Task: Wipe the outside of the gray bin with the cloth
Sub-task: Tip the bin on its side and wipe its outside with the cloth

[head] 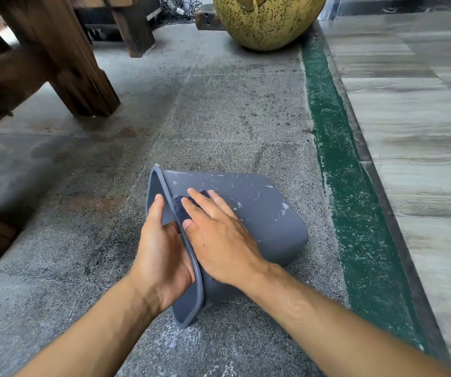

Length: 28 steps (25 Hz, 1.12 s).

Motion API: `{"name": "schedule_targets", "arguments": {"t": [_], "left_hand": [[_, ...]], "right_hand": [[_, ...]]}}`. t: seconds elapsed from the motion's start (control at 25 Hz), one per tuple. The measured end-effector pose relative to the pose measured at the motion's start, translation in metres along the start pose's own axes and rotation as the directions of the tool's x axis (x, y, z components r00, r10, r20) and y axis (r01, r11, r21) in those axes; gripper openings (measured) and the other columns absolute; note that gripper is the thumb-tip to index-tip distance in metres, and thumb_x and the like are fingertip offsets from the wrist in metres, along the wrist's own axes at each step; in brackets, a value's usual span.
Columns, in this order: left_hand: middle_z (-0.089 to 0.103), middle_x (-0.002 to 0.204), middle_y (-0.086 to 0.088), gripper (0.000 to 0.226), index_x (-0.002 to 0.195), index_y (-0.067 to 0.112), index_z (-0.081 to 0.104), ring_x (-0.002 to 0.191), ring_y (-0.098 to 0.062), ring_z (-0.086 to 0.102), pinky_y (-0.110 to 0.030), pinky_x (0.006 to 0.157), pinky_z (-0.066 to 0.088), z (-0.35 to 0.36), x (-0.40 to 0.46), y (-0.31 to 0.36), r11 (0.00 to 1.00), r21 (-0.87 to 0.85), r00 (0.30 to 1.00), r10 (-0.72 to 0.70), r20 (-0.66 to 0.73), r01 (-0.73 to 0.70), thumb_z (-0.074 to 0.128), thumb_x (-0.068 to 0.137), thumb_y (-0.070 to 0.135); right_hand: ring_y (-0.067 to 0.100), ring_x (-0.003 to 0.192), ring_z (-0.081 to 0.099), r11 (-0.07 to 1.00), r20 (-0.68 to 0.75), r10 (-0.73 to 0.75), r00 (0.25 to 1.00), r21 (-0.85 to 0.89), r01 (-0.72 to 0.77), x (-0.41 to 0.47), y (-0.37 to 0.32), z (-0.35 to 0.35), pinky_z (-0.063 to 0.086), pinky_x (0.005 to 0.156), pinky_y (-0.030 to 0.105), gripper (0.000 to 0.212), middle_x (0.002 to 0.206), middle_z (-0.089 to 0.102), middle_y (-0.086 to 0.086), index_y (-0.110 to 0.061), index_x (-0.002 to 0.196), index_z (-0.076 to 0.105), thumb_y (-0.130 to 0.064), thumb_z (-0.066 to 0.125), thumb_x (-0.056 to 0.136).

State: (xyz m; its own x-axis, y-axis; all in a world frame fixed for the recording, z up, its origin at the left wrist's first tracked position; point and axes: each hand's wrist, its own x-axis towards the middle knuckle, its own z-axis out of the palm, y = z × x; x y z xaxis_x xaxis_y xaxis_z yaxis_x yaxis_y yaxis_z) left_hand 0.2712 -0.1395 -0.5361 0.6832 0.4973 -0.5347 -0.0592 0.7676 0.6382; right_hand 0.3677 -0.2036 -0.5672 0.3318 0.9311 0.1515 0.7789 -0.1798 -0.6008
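Observation:
The gray bin (268, 213) lies on its side on the concrete floor, its mouth facing left and its scuffed outer wall facing up. My left hand (161, 251) grips the bin's rim, thumb along the inside and fingers hidden behind the rim. My right hand (219, 235) lies flat with straight fingers on the upper wall, pressing a dark purple cloth (182, 206) against it. Only a small part of the cloth shows between the rim and my fingers.
Dark wooden furniture legs (83, 77) stand at the upper left. A large speckled yellow pot (268, 20) sits at the top centre. A green painted strip (349, 186) and a raised pale tiled floor (423, 131) run along the right.

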Motion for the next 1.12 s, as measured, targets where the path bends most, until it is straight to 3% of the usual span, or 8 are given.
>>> {"name": "schedule_targets", "arguments": {"t": [0.08, 0.2, 0.36, 0.64, 0.84, 1.12], "left_hand": [[0.066, 0.134, -0.020, 0.083, 0.138, 0.014, 0.061, 0.124, -0.038, 0.063, -0.054, 0.113, 0.038, -0.002, 0.000, 0.000, 1.000, 0.012, 1.000, -0.008, -0.002, 0.008, 0.033, 0.090, 0.076], [0.068, 0.133, -0.019, 0.084, 0.137, 0.015, 0.062, 0.123, -0.037, 0.064, -0.056, 0.112, 0.039, -0.003, 0.001, 0.002, 0.999, 0.037, 1.000, -0.006, -0.008, 0.006, 0.033, 0.089, 0.077], [0.069, 0.131, -0.019, 0.083, 0.134, 0.015, 0.065, 0.122, -0.037, 0.065, -0.059, 0.110, 0.040, -0.006, -0.001, 0.003, 0.999, 0.049, 1.000, -0.011, -0.001, 0.011, 0.034, 0.088, 0.076], [0.066, 0.136, -0.018, 0.077, 0.134, 0.014, 0.065, 0.125, -0.038, 0.062, -0.064, 0.108, 0.042, -0.014, -0.002, 0.006, 0.998, 0.057, 1.000, -0.012, 0.002, 0.012, 0.043, 0.087, 0.070], [0.068, 0.131, -0.019, 0.080, 0.133, 0.008, 0.065, 0.121, -0.036, 0.066, -0.052, 0.102, 0.048, -0.018, -0.002, 0.009, 0.999, 0.054, 0.998, 0.006, -0.056, -0.003, 0.041, 0.089, 0.070], [0.072, 0.125, -0.020, 0.081, 0.129, 0.004, 0.066, 0.115, -0.036, 0.069, -0.048, 0.100, 0.048, -0.021, 0.000, 0.011, 0.995, 0.098, 0.988, 0.036, -0.152, -0.021, 0.041, 0.089, 0.070]], "right_hand": [[0.022, 0.154, 0.008, 0.999, -0.018, -0.052, 0.998, -0.008, 0.052, -0.001, -0.004, -0.006, -0.004, 0.125, 0.027, 0.048, 0.164, 0.030, 0.005, -0.006, 0.152, 0.040, -0.025, 0.035, 0.108], [0.025, 0.146, 0.024, 0.989, -0.031, -0.147, 0.989, -0.029, 0.146, 0.000, -0.008, -0.013, -0.015, 0.112, 0.016, 0.038, 0.151, 0.048, 0.020, 0.010, 0.136, 0.055, -0.010, 0.044, 0.105], [0.015, 0.150, 0.011, 0.995, -0.006, -0.100, 0.995, 0.000, 0.100, 0.007, 0.005, -0.008, -0.021, 0.106, 0.004, 0.046, 0.163, 0.031, 0.009, -0.004, 0.152, 0.040, -0.020, 0.039, 0.108], [0.025, 0.155, 0.010, 0.999, 0.069, 0.034, 0.997, 0.012, -0.035, 0.017, 0.023, 0.008, 0.005, 0.125, 0.029, 0.048, 0.166, 0.026, -0.002, -0.017, 0.154, 0.040, -0.028, 0.039, 0.108], [0.024, 0.154, 0.011, 0.997, 0.068, 0.072, 0.995, -0.041, -0.069, 0.021, 0.043, 0.009, 0.001, 0.123, 0.025, 0.048, 0.166, 0.026, -0.002, -0.016, 0.154, 0.040, -0.027, 0.038, 0.108], [0.018, 0.155, 0.008, 0.986, 0.076, 0.167, 0.983, -0.032, -0.165, 0.025, 0.073, 0.012, 0.009, 0.126, 0.032, 0.048, 0.165, 0.024, -0.011, -0.022, 0.155, 0.038, -0.031, 0.038, 0.107]]}}
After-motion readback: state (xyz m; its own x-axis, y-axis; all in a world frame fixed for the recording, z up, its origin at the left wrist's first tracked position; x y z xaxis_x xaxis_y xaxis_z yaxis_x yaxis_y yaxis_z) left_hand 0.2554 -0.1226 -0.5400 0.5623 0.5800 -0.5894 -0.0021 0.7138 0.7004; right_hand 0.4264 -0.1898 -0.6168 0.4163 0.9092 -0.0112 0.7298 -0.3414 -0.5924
